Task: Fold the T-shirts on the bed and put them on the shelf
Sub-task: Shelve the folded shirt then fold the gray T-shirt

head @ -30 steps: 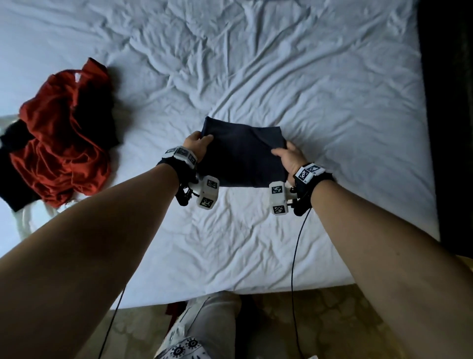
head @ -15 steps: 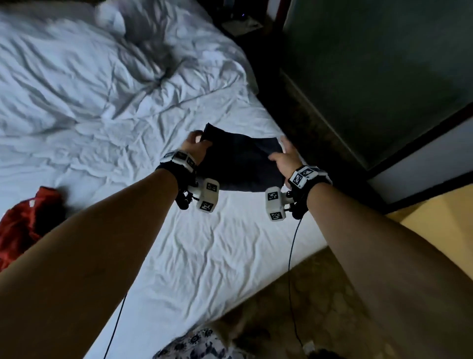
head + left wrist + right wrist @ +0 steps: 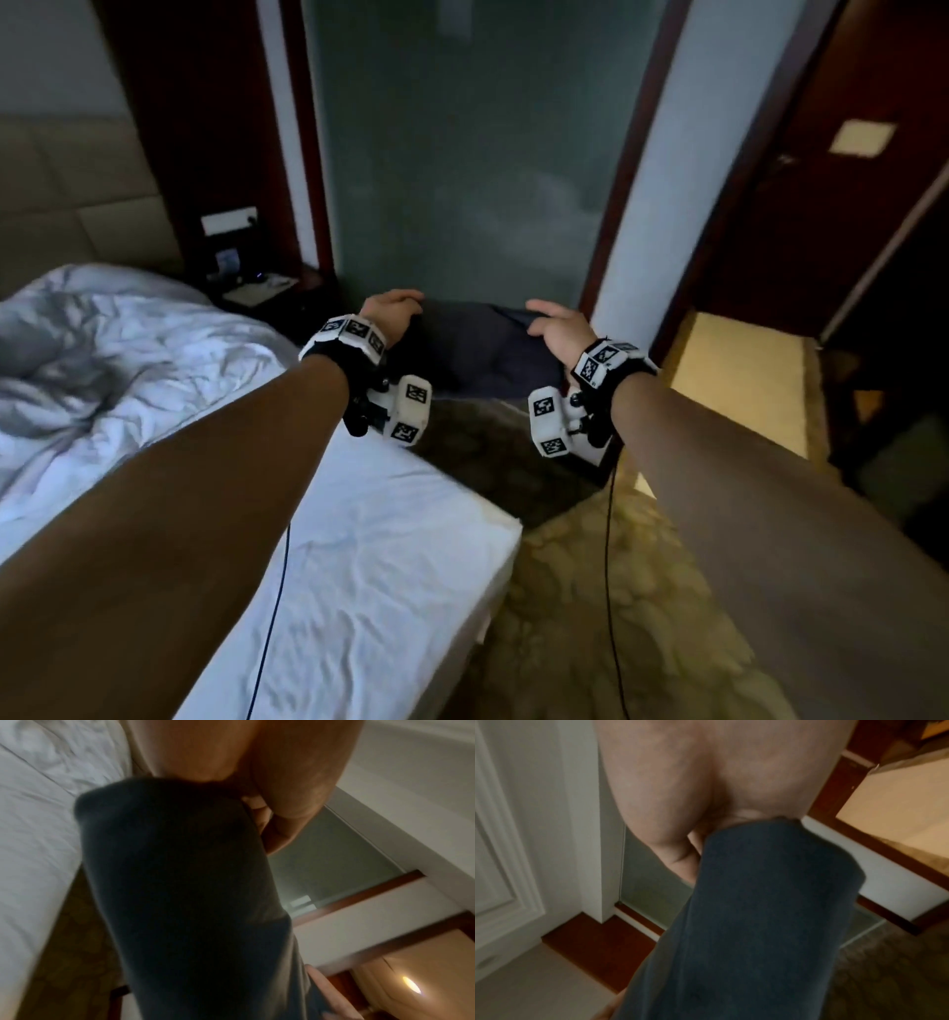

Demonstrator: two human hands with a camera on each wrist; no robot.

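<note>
A folded dark navy T-shirt (image 3: 477,349) hangs in the air past the bed's corner, held flat between both hands. My left hand (image 3: 390,316) grips its left edge, thumb on top. At the right edge my right hand (image 3: 557,331) holds it the same way. The left wrist view shows the shirt (image 3: 185,902) stretching away from the left hand (image 3: 259,780), whose fingers tuck under the cloth. Seen from the right wrist, the shirt (image 3: 757,923) runs from the right hand (image 3: 706,791). No shelf shows in any view.
The white bed (image 3: 359,539) lies at the lower left with a rumpled duvet (image 3: 102,360). A frosted glass panel (image 3: 462,154) stands ahead, a bedside table (image 3: 262,293) to its left. Patterned carpet (image 3: 590,616) covers the floor; a dark doorway (image 3: 847,205) opens at the right.
Both hands lifted the folded shirt off the bed and carried it rightward beyond the bed's corner. The view swung from the bed toward the glass panel; the red clothes pile left the frame.
</note>
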